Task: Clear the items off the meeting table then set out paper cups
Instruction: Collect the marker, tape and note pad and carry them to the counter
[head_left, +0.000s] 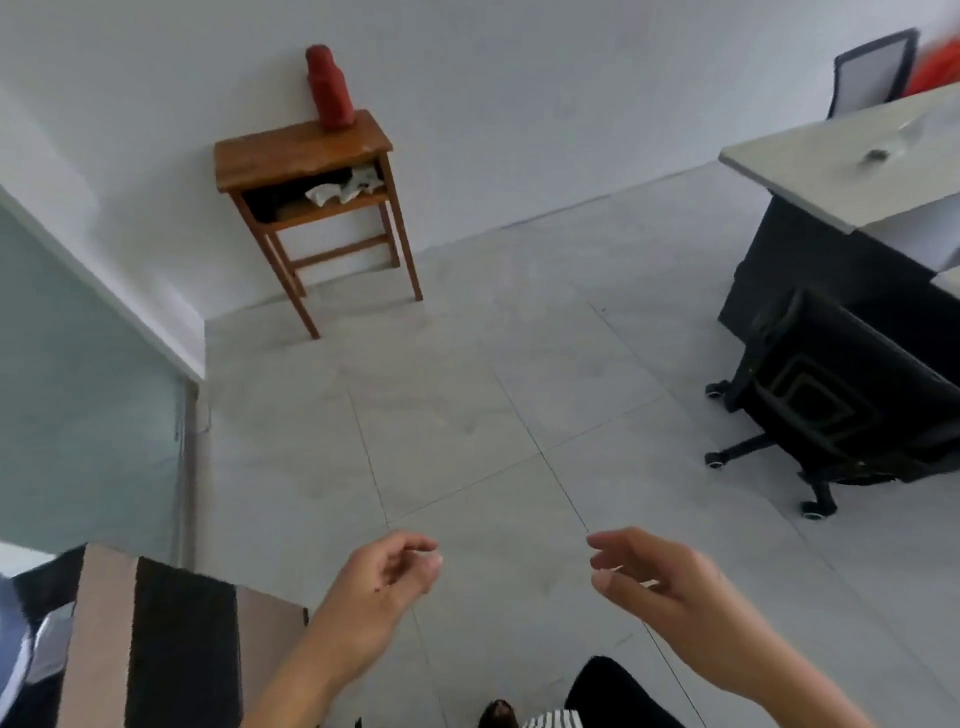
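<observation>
My left hand (387, 577) hangs low over the grey tiled floor, fingers loosely curled and holding nothing. My right hand (654, 582) is beside it, fingers apart and also holding nothing. The light-topped meeting table (810, 171) stands at the far right with a small blurred item (878, 154) on its top. A red flask (328, 88) stands upright on a small wooden side table (306, 150) against the back wall. No paper cups are in view.
Crumpled white paper (345, 186) lies in the side table's open shelf. A black wheeled office chair (841, 410) is pushed against the meeting table; another chair (872, 73) stands behind it. A glass partition (78, 395) fills the left. Brown-and-black furniture (156, 644) sits lower left.
</observation>
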